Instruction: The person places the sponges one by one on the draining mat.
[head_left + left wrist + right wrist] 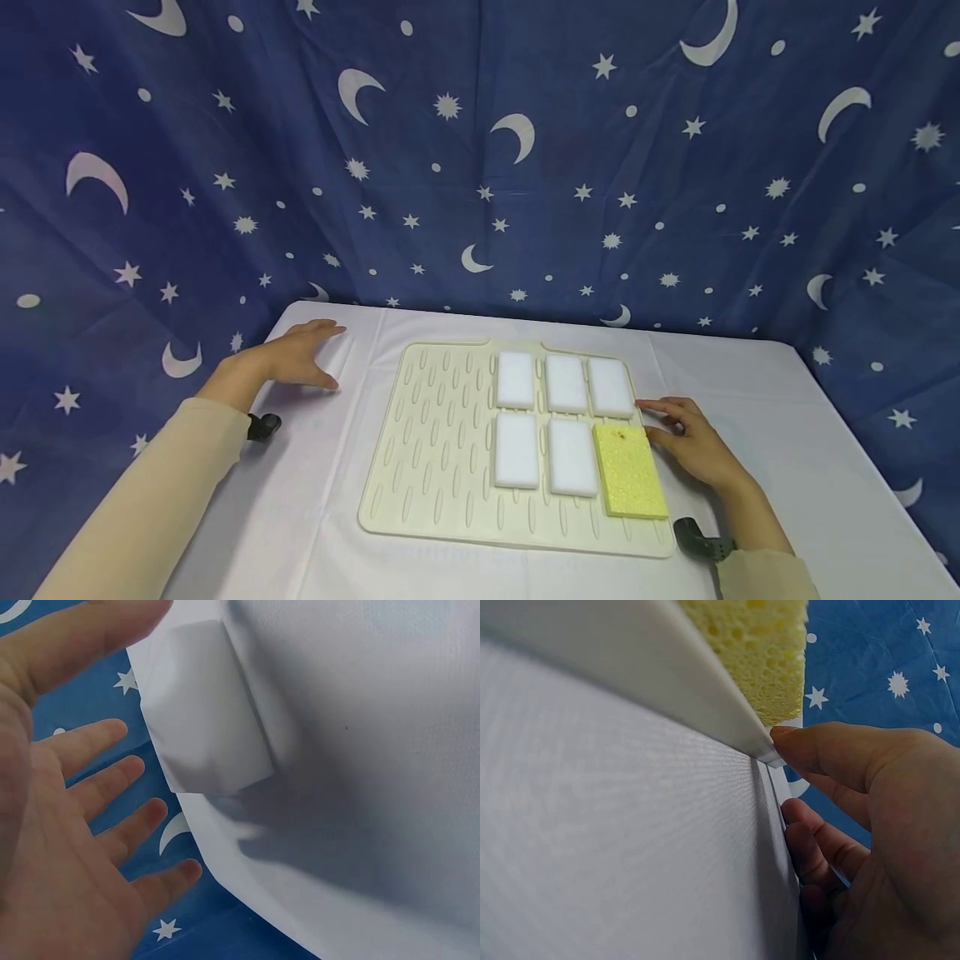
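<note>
My left hand (303, 354) is spread over the white cloth left of the mat, fingers apart, holding nothing. Beneath it in the left wrist view lies a white sponge block (210, 712), apart from the fingers (112, 780). At the cream ridged drying mat's (427, 500) right edge is my right hand (693, 442); its thumb touches the mat's rim beside the yellow sponge (632, 473), and the other fingers are loosely bent. In the right wrist view the yellow sponge (757, 660) rests on the mat just above the thumb tip. Nothing is gripped.
Several white sponge blocks (516, 450) lie in two rows on the mat's right half, with the yellow sponge at the front right end. A white cloth (765, 392) covers the table. Behind it hangs a blue curtain (555, 183) with moons and stars.
</note>
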A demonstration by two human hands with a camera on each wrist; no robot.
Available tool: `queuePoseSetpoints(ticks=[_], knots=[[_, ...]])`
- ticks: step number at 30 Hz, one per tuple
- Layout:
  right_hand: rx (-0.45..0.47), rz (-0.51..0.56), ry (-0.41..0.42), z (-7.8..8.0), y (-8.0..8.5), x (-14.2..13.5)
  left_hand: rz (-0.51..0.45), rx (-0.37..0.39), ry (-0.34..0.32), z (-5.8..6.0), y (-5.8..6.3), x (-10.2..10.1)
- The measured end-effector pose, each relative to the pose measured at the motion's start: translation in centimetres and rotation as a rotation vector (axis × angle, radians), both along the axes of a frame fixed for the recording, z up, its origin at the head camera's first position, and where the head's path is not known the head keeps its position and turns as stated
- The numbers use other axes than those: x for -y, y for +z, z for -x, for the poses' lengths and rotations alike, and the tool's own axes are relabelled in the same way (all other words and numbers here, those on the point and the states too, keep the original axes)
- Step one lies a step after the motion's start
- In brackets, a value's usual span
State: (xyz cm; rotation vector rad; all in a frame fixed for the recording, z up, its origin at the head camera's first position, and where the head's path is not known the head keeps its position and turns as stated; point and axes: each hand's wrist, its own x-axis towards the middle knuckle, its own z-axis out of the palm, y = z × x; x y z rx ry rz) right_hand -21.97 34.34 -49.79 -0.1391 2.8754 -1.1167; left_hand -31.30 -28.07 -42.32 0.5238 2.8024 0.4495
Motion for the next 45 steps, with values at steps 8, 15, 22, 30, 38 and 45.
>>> queuePoseSetpoints(ticks=[8,15,22,30,38,45], knots=[[0.011,0.002,-0.010,0.1,0.2,0.0,0.011,-0.005,-0.002,0.5,-0.5,0.3],[0.008,0.005,-0.010,0.1,-0.2,-0.1,0.015,-0.009,-0.006,0.5,-0.8,0.5],[0.006,0.008,-0.008,0.2,-0.3,-0.1,-0.007,0.003,0.001,0.5,-1.0,0.6],[-0.004,0.006,-0.002,0.1,-0.4,-0.2,-0.016,-0.010,-0.002,0.7,-1.4,0.7],[0.001,0.002,-0.002,0.0,-0.3,-0.3,-0.032,-0.013,-0.007,0.6,-1.0,0.6],[-0.005,0.012,0.001,0.0,-0.3,-0.1,-0.028,-0.038,-0.013,0.5,-0.9,0.8]])
